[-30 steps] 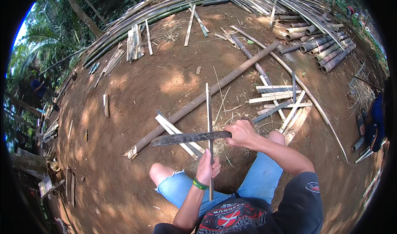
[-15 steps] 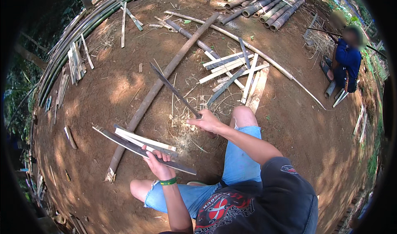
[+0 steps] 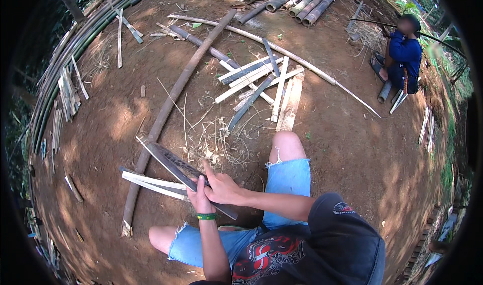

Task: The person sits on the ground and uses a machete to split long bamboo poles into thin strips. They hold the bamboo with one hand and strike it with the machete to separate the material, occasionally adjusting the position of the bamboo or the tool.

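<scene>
head view: dirt ground (image 3: pixel 352 164) spreads wide between right thigh and seated co-worker (image 3: pixel 406 56); both knees bound the near working room. left hand (image 3: pixel 201 199) clenched around a dark bamboo strip (image 3: pixel 168 164), slanting before the lap, far end overlapping a long pole (image 3: pixel 173 96) in view. right hand (image 3: pixel 224 188) beside it, index finger extended, others curled; handle hidden, so cannot tell how they grasp. dark blade (image 3: pixel 181 161) seemingly along the strip, outline hard to separate. strip's middle covered by hands. around: pale strips (image 3: pixel 151 184) across pole, crowding left hand; shavings (image 3: pixel 214 141) beyond; strip pile (image 3: pixel 251 81) past right knee.
</scene>
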Demonstrator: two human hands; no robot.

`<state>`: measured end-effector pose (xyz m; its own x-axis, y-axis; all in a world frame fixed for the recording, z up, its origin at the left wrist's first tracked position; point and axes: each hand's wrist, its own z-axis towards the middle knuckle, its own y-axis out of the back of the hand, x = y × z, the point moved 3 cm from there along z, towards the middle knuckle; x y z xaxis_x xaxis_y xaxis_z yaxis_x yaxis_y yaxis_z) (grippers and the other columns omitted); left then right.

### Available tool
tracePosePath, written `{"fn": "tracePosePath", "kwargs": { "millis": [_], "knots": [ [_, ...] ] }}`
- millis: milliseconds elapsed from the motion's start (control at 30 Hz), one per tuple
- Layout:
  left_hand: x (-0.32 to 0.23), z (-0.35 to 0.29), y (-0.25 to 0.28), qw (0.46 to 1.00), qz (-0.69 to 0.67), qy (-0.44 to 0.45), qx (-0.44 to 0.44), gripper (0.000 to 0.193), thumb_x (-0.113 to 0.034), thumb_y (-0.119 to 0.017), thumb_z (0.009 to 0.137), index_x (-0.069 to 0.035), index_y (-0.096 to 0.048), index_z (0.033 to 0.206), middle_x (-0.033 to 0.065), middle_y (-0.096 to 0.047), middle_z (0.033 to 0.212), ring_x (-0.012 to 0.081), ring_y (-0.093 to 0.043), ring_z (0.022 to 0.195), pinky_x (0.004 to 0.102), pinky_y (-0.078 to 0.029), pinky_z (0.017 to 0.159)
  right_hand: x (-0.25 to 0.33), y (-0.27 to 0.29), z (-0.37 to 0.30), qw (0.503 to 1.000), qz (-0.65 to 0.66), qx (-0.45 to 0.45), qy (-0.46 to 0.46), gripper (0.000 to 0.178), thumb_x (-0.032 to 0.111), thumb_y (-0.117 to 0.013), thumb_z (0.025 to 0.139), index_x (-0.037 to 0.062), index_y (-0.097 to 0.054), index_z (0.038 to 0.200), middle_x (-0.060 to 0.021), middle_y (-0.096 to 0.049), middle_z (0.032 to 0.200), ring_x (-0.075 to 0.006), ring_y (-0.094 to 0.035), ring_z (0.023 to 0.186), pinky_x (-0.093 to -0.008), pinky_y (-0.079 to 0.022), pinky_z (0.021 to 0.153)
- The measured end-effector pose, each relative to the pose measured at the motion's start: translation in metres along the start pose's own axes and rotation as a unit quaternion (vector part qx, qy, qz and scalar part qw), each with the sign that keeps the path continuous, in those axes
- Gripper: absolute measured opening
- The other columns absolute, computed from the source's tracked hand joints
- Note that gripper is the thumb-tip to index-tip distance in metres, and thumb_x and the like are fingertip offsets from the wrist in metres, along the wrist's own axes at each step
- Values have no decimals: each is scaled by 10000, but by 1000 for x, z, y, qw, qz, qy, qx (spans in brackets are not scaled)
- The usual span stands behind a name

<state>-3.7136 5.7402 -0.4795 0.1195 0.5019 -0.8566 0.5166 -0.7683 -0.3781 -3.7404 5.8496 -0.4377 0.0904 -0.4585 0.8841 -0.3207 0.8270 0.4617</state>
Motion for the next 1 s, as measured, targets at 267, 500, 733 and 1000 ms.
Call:
{"fn": "tracePosePath", "kwargs": {
  "millis": [267,500,733,1000],
  "knots": [
    [-17,29,40,998,7,10,-65,183,-75,-675,919,-180,-526,939,40,-686,881,7,-395,482,177,-305,422,-43,146,65,998,-29,10,-47,677,455,-627,932,-50,-529,1372,-234,-677,1197,-342,-662,1130,-416,-519,971],
    [-30,47,83,997,18,56,-55,164,-89,-679,908,-145,-555,1001,78,-721,966,3,-378,496,174,-301,425,-346,202,16,789,-290,-207,-500,756,623,-669,814,-40,-669,1177,-225,-676,1206,-336,-664,1129,-422,-510,1000],
    [-59,69,116,996,58,52,-35,115,-95,-663,912,-116,-584,992,57,-714,968,1,-377,501,179,-304,433,-355,183,-27,781,-249,-177,-544,657,598,-716,776,26,-727,1100,-209,-708,1133,-350,-690,1064,-441,-560,911],
    [-59,110,128,999,-1,43,17,203,-63,-680,907,-182,-557,1016,71,-716,1024,5,-390,521,189,-284,442,-326,167,-222,741,-336,-38,-581,616,590,-739,770,26,-750,1018,-178,-725,1100,-346,-698,1040,-418,-569,883]
  ]
}}
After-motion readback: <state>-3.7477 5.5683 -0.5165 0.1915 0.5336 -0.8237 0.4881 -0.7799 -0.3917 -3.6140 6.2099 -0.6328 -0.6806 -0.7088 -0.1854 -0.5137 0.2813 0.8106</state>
